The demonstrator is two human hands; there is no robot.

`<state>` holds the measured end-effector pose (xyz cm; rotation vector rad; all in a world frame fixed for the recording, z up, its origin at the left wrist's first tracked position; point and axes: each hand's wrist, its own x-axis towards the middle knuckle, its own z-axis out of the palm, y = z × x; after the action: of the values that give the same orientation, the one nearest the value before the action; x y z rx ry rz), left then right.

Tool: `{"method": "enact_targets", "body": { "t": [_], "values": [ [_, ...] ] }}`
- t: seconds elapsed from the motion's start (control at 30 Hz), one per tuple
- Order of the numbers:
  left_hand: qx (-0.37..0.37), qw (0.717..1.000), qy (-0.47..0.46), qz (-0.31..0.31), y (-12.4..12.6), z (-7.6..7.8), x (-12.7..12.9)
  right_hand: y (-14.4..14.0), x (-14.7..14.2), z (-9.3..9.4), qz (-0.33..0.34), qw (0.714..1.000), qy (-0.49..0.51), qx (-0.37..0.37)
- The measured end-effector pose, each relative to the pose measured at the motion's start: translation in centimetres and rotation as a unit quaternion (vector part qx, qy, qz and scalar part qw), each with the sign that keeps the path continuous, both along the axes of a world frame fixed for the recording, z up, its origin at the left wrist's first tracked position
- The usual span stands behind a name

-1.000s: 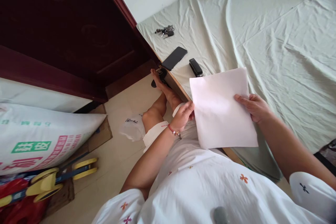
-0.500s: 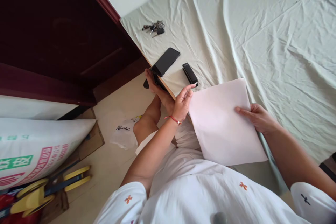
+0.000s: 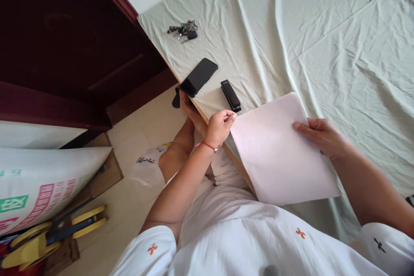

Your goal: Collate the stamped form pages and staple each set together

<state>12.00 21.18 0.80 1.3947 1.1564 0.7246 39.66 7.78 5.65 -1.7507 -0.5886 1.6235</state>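
Note:
White paper (image 3: 281, 155) is held between my two hands over my lap and the bed's edge; I cannot tell whether it is one sheet or a stack. My left hand (image 3: 220, 128), with a red cord at the wrist, pinches its upper left corner. On the right side, my right hand (image 3: 318, 136) grips the edge with the thumb on top and the fingers underneath, hidden. A black stapler (image 3: 230, 95) lies on the sheet just beyond my left hand, close to the paper's corner but apart from it.
A black phone (image 3: 199, 76) and a bunch of keys (image 3: 185, 31) lie on the wrinkled pale green bedsheet (image 3: 323, 51). To the left stand dark red furniture (image 3: 64, 30), a large printed sack (image 3: 48, 181) and a yellow and blue object (image 3: 54, 235). A plastic bag (image 3: 147, 166) is on the floor.
My left fingers have closed from a spread pose into a pinch at the paper's corner. The right hand has shifted slightly up its edge. The whole view has drifted a little.

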Motion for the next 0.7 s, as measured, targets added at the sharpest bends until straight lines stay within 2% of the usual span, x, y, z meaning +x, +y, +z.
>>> {"method": "enact_targets", "body": {
  "t": [0.17,0.27,0.4,0.57,0.63,0.7],
  "values": [
    [-0.119,0.992,-0.011,0.036,1.1,1.0,0.6,3.7,1.6,0.7,-0.004,0.999,-0.023,-0.022],
    [-0.137,0.99,0.013,0.04,1.6,1.7,0.6,5.3,2.2,0.6,0.003,0.998,-0.046,-0.038],
    [-0.08,0.993,0.076,0.043,2.5,1.9,0.5,6.5,2.5,0.3,0.006,0.997,-0.053,-0.047],
    [-0.028,0.989,0.142,0.032,3.7,1.2,0.1,7.3,2.1,0.8,-0.023,0.996,-0.074,-0.055],
    [0.052,0.983,0.172,0.029,3.9,1.0,-0.3,7.3,2.0,1.0,-0.035,0.995,-0.08,-0.057],
    [0.184,0.965,0.185,0.02,3.9,0.8,-0.8,7.3,2.1,1.0,-0.039,0.994,-0.078,-0.059]
  ]
}}
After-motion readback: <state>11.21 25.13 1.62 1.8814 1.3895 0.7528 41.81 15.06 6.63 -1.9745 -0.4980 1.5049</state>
